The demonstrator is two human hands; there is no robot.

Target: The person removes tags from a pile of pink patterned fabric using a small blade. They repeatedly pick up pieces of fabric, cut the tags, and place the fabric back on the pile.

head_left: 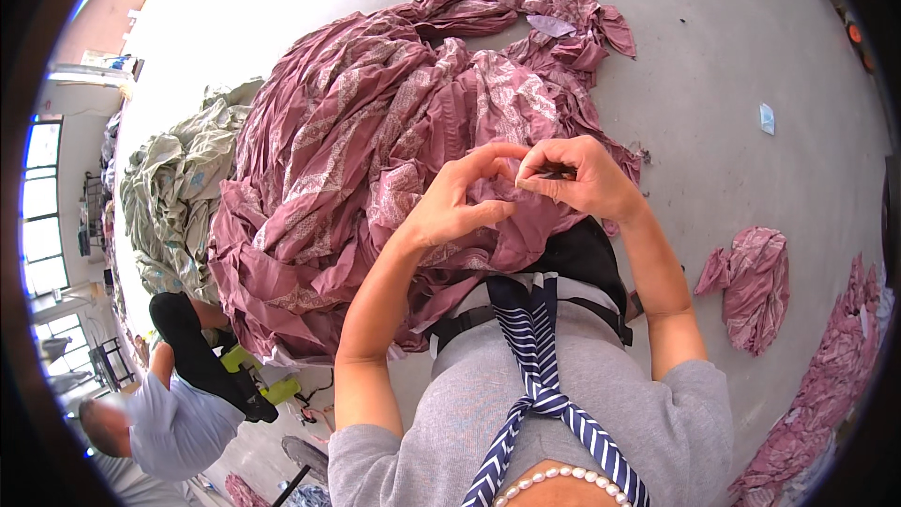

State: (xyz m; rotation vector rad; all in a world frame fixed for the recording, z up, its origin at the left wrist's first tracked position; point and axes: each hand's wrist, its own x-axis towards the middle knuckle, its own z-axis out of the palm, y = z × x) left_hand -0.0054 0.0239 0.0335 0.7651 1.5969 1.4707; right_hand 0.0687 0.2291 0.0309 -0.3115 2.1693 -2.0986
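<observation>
A big heap of dusty-pink cloth with pale lace-like patterned bands (347,141) rises in front of me and reaches to my lap. My left hand (450,197) is over its near side, thumb and forefinger spread apart in a C shape. The left forefinger reaches to the fingertips of my right hand (587,178). That right hand is closed in a pinch, its fingers curled. Something small and dark shows inside the curl; its kind I cannot make out. Pink cloth lies behind and below both hands.
A grey-green cloth heap (183,183) stands to the left. Lower left, another person (178,422) sits bent beside a lime-green object (244,363). On the grey floor at right lie a pink cloth bundle (755,286), a longer pink pile (817,404) and a small light-blue packet (767,119).
</observation>
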